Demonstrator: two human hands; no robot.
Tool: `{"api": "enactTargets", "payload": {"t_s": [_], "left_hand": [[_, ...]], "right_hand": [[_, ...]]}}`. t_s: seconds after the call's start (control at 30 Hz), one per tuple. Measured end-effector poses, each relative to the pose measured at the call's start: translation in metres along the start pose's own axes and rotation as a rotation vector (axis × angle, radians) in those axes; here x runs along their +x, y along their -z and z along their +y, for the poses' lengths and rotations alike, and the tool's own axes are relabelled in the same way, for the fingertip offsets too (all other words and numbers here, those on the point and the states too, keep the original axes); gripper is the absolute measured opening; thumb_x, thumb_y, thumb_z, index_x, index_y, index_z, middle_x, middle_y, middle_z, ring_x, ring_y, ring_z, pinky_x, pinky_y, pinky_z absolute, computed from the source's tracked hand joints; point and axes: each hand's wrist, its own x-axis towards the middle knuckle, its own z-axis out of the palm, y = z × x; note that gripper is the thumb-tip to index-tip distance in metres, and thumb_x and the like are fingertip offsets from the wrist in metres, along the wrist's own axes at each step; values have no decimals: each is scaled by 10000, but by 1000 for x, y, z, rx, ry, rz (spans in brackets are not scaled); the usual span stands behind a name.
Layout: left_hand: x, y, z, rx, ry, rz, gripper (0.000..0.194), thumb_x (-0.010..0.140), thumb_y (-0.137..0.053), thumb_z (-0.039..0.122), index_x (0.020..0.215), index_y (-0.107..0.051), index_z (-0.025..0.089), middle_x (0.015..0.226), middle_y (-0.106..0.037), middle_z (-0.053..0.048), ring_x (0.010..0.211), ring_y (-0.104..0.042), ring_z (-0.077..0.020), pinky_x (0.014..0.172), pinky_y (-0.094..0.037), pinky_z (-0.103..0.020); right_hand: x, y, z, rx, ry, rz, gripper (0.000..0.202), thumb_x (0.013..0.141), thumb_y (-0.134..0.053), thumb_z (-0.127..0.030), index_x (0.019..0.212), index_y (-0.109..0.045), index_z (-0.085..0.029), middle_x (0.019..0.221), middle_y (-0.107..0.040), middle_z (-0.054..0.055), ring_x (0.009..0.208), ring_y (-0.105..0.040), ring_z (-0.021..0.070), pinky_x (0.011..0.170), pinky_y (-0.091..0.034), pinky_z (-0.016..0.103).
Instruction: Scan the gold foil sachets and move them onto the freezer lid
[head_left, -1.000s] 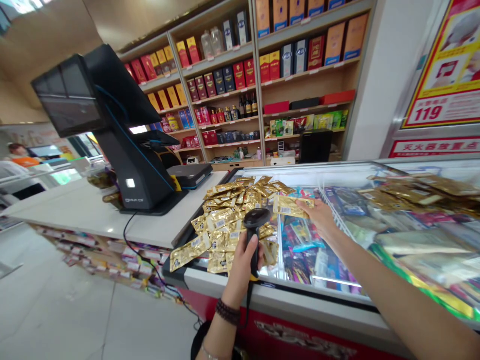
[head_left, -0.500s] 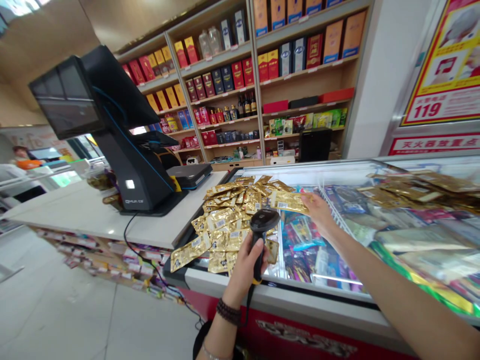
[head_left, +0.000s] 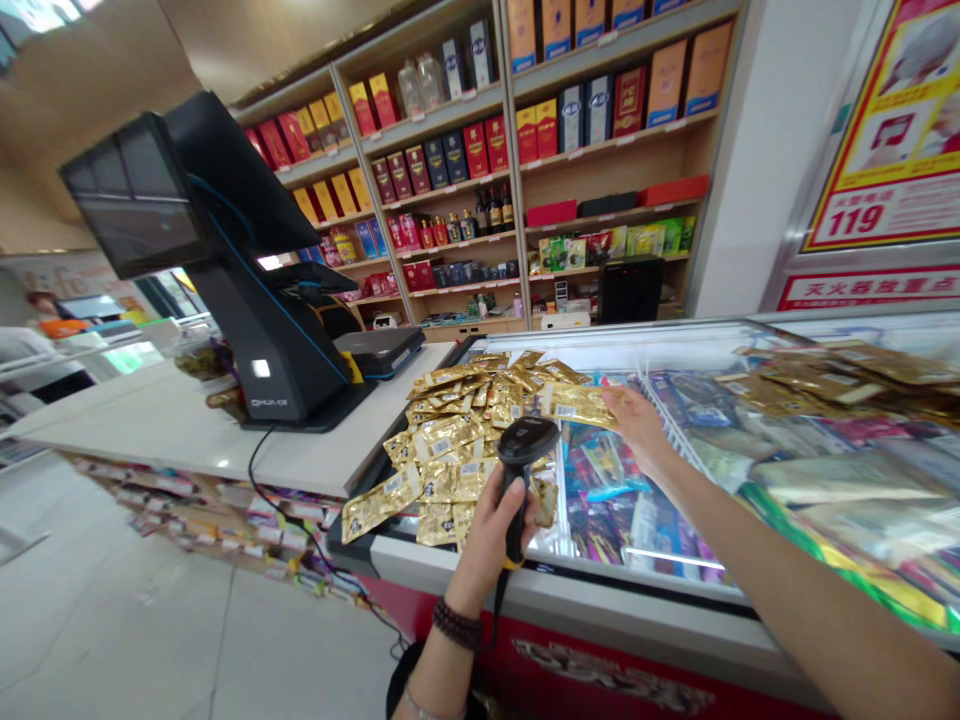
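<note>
My left hand (head_left: 495,520) is wrapped round the handle of a black barcode scanner (head_left: 529,437), its head pointing up and away from me. Between the fingertips of my right hand (head_left: 637,425) is the right end of a gold foil packet (head_left: 574,403), whose small white barcode label faces up. Under and left of it lies a heap of similar gold packets (head_left: 450,440) on the glass top of a chest freezer (head_left: 637,590). Through the glass, colourful wrapped items (head_left: 600,480) show beneath my right hand.
More gold packets (head_left: 840,375) lie on the freezer's right side. To the left, a white counter (head_left: 172,420) carries a black checkout terminal (head_left: 255,330) and a flat scale (head_left: 382,350). Shelves of boxes (head_left: 450,160) stand behind. A cable (head_left: 300,520) hangs off the counter.
Almost nothing differs. The scanner in my left hand has shifted very slightly to the left; my right hand keeps the gold packet in the same place.
</note>
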Motion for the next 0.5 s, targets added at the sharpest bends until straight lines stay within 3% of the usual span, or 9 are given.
{"api": "enactTargets", "payload": {"t_s": [0.2,0.3,0.4,0.5], "left_hand": [[1,0,-1,20,-24,76,568,764,-809,694,918,-541,218,625,-546,71,424,-428,-56,423,-281,-194],[0,-1,2,10,-44,179,577,756,-811,706,912,-558,211,615,-554,69,419,-442,-58,426,-294,-187],[0,0,4,-1,-38,276,579,736,-837,696,886,-587,196,605,-574,53,415,-470,-69,423,-314,-186],[4,5,2,-5,-25,332,597,698,-849,719,832,-587,200,588,-565,51,382,-447,-70,398,-310,-192]], "right_hand": [[5,8,9,-48,5,58,627,551,-859,-747,872,-761,-217,832,-749,49,792,-698,243,690,-546,341],[11,21,10,-96,15,104,543,673,-844,-705,848,-751,-199,784,-732,34,760,-691,226,707,-559,347],[23,42,7,-147,30,158,422,875,-787,-579,912,-732,-162,806,-719,21,750,-689,186,734,-583,350],[40,75,0,-178,53,235,363,985,-707,-507,999,-719,-145,883,-722,28,764,-696,168,742,-603,345]]}}
